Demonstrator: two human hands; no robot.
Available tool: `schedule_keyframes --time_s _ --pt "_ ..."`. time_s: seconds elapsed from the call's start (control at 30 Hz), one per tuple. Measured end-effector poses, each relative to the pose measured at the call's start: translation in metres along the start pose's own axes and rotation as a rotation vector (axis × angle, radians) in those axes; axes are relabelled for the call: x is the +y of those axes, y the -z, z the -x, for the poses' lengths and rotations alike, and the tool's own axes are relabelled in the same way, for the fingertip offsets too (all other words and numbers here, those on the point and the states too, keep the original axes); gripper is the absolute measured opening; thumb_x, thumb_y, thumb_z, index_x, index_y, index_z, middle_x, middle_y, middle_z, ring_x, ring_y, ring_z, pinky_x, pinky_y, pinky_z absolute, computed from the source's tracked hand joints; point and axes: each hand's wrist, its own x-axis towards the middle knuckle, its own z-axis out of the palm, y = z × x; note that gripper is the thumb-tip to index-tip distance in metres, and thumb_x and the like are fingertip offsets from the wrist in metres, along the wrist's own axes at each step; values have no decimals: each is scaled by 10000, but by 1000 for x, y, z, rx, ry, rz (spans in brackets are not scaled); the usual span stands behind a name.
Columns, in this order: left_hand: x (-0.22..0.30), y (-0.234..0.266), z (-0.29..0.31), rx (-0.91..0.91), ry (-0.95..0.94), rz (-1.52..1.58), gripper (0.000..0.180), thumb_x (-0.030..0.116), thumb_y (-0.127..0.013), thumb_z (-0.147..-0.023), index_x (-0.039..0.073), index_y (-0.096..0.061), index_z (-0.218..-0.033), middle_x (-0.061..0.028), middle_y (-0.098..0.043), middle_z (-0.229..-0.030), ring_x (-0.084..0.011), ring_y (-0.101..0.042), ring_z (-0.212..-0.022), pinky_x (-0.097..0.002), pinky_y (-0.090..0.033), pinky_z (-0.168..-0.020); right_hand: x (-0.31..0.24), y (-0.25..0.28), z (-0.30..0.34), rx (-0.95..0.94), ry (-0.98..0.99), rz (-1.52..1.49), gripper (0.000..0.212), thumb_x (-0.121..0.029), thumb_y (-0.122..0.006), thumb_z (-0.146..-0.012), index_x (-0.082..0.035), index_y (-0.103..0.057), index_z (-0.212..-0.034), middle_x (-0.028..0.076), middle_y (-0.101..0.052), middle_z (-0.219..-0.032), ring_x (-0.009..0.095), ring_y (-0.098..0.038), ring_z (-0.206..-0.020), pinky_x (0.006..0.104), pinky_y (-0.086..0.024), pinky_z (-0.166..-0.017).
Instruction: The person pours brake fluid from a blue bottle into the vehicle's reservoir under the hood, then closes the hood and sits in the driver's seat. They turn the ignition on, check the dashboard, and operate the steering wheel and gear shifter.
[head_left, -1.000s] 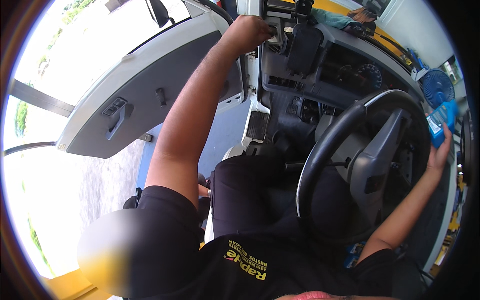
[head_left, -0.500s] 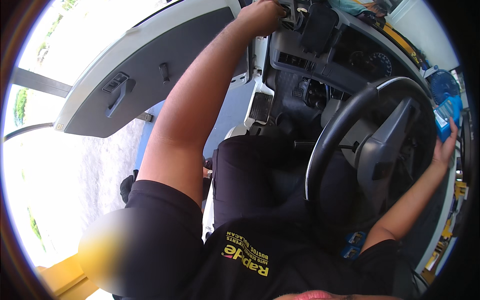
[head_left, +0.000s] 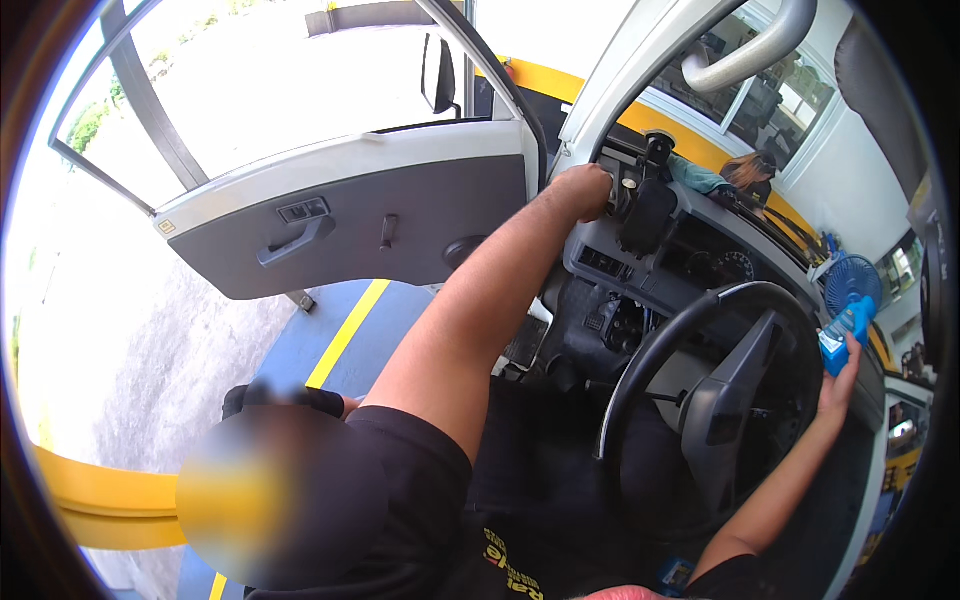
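My left arm stretches forward to the far left corner of the dashboard point(head_left: 650, 262). There my left hand point(head_left: 585, 192) is closed; what its fingers grip is hidden, beside a small round knob point(head_left: 628, 186) and a black upright holder point(head_left: 648, 218). On the far right, past the steering wheel point(head_left: 622, 385), my right hand point(head_left: 842, 378) is wrapped around the lower part of a blue plastic bottle point(head_left: 850, 330) with a white label. A blue fan point(head_left: 852, 280) stands just behind the bottle.
The vehicle door point(head_left: 350, 215) hangs wide open at left, with a side mirror point(head_left: 437, 75) beyond. Blue floor with a yellow line point(head_left: 345, 335) lies below it. Outside, past the windscreen, a person point(head_left: 750, 180) is near a yellow-banded wall. A curved grab handle point(head_left: 750, 58) hangs above.
My view has swung upward, so the door window, mirror and windscreen now show. Both hands keep their places against the dashboard and the blue bottle.
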Motion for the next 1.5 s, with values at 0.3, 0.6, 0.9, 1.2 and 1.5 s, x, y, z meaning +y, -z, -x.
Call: schedule_keyframes --time_s 0.3,0.6,0.9,1.2,1.5 --pt "-15 -31 -19 -22 -38 82 271 217 -758 -922 139 -853 -1163 -102 -838 -1032 -305 -804 -1027 -464 -636 -935 -13 53 -38 330 66 135 479 -348 -677 -1065 -48 -665 -1439 126 -707 -1418 273 -685 -1287 406 -521 -1094" --pt "-28 -49 -14 147 429 616 363 363 -807 -920 230 -857 -1255 -76 -816 -1287 -293 -763 -1213 -446 -596 -1056 -31 40 -47 288 51 121 559 -318 -645 -1087 61 -602 -1496 227 -658 -1524 349 -651 -1377 466 -494 -1206" --pt "-50 -96 -25 332 199 1005 316 306 -901 -920 213 -870 -1220 -111 -813 -1204 -269 -762 -1155 -425 -571 -1087 -29 37 -20 162 45 69 531 -340 -634 -1073 23 -627 -1461 191 -726 -1422 330 -699 -1309 453 -501 -1180" --pt "-34 -70 2 295 308 956 274 303 -822 -996 202 -850 -1249 -97 -804 -1178 -264 -782 -1072 -399 -607 -1001 -27 -20 -1 142 -8 31 552 -357 -629 -1066 15 -607 -1474 219 -732 -1395 354 -724 -1265 491 -539 -1148" --pt "-32 -23 -37 106 299 292 385 439 -855 -877 144 -887 -1122 -118 -842 -1077 -314 -804 -1050 -431 -625 -1011 -22 -19 11 114 -34 10 552 -371 -635 -1067 12 -610 -1464 217 -749 -1347 349 -734 -1233 480 -574 -1106"
